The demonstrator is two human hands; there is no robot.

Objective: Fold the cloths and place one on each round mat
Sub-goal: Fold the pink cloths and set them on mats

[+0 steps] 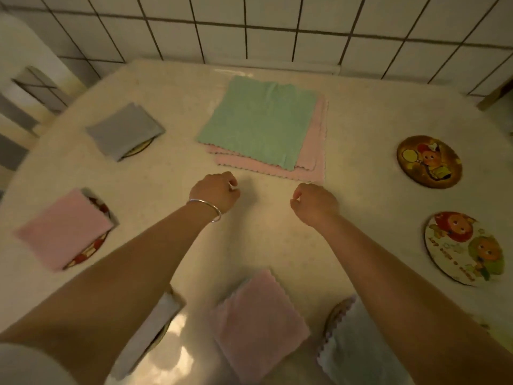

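Both hands hover over the middle of the desk point(155, 87), just below a stack of unfolded cloths. The left hand point(215, 191), with a bangle point(206, 208) on its wrist, has its fingers curled in and holds nothing. The right hand point(315, 202) is curled the same way and is also empty, its thumb and forefinger close together.

The stack lies in the upper centre of the frame: a green cloth point(256, 120) on top and pink cloths point(311, 162) under it, their scalloped edges showing at the right and lower sides.

Folded cloths already sit on mats. At upper left a grey cloth point(123, 130) covers most of a mat. At left a pink fold point(62, 227) lies on a mat with a red pattern. Along the bottom edge are a white cloth point(150, 329), a pink square point(259, 326), and a pale one point(361, 348) under the right forearm that may be light green; the view there is dim.

Two round mats stay bare at right: a brown mat point(429, 161) above and a white mat point(463, 248) below, both with cartoon prints.

A tiled wall point(277, 26) runs behind the desk.
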